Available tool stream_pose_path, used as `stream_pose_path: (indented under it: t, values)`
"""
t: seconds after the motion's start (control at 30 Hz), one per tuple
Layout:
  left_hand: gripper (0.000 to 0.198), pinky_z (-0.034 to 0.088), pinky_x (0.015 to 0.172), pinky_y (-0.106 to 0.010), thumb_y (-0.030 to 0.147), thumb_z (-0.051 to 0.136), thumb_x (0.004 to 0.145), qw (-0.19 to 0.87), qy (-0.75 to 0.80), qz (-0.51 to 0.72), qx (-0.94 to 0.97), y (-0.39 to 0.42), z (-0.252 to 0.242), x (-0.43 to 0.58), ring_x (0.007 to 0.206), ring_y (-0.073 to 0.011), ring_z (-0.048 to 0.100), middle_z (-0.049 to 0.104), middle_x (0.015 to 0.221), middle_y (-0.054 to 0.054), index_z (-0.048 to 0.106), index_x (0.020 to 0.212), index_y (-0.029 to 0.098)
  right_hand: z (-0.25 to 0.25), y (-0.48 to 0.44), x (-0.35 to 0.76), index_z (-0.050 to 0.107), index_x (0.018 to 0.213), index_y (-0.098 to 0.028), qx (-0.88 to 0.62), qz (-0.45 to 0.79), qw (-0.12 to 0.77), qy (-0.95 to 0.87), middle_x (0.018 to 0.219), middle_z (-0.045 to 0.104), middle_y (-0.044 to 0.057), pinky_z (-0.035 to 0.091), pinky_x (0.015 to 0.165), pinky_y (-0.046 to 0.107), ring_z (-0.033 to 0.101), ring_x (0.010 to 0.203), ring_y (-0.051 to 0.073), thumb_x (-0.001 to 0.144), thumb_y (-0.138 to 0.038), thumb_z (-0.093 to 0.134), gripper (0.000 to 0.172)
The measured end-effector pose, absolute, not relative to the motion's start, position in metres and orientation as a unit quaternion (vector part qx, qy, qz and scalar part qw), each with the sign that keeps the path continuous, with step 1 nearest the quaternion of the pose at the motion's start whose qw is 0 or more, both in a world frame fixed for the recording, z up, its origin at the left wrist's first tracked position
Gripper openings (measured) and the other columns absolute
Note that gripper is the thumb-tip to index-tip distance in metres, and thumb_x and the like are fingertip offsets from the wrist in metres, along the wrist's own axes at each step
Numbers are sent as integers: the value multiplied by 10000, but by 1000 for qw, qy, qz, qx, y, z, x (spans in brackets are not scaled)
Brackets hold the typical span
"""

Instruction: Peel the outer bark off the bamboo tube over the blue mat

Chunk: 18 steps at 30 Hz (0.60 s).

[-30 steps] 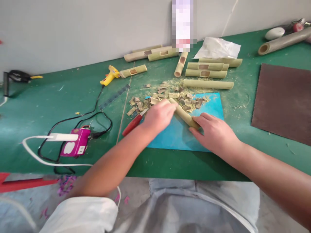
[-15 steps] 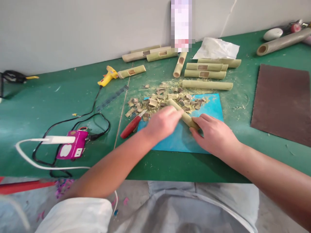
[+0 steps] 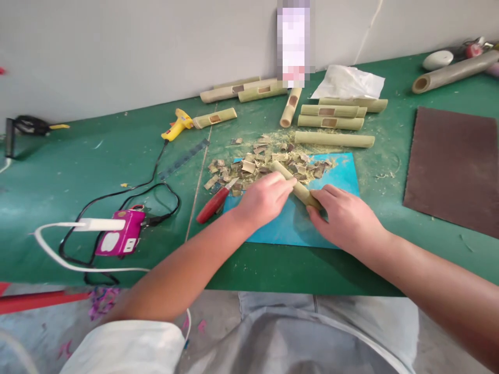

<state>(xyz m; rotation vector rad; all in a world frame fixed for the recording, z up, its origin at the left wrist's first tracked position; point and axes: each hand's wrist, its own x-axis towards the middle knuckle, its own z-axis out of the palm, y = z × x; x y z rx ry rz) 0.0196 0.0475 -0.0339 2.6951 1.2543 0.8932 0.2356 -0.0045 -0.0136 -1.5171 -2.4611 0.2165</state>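
Note:
A pale green bamboo tube [image 3: 301,193] lies slantwise over a blue mat [image 3: 280,231], its far end among the chips. My right hand [image 3: 345,213] grips the near end between thumb and fingers. Higher up the tube, my left hand [image 3: 267,200] is closed with its fingers curled against the side; whatever is under its palm is hidden. Just left of that hand rests a red-handled knife [image 3: 213,204], its blade pointing toward the heap of bamboo chips [image 3: 248,166].
Several cut bamboo pieces [image 3: 330,123] lie behind the mat, some with rectangular openings. To the left are a yellow glue gun [image 3: 177,124], its black cord and a magenta power adapter [image 3: 123,232]. A dark brown sheet [image 3: 452,169] covers the right side of the green table [image 3: 312,272].
The whole view has shifted slightly, so things sit a little lower and further right. Both hands keep their places on the bamboo tube, with hardly any visible movement.

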Motion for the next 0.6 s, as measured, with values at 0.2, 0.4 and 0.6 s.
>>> stream_pose_path:
  t: [0.2, 0.4, 0.6]
  values:
    - [278, 488, 660, -232, 247, 441, 985, -8, 413, 287, 865, 42, -33, 23, 722, -127, 588, 623, 803, -54, 693, 990, 129, -13, -4, 235, 648, 835, -145, -521, 74, 116, -842, 765, 569, 47, 338, 599, 282, 502, 654, 150, 876, -266, 490, 202]
    - [285, 504, 704, -257, 254, 441, 985, -14, 448, 293, 844, 40, -32, 24, 751, -141, 601, 627, 824, -67, 694, 988, 123, -13, -5, 235, 652, 855, -151, -523, 72, 119, -841, 764, 573, 48, 337, 604, 281, 505, 662, 154, 887, -269, 475, 215]
    - [284, 512, 693, -240, 220, 420, 991, 13, 371, 264, 890, 32, -34, 27, 761, -137, 610, 637, 833, -63, 666, 1101, 130, -13, -4, 236, 654, 850, -153, -522, 83, 119, -840, 781, 585, 56, 337, 607, 282, 513, 671, 155, 888, -268, 476, 214]
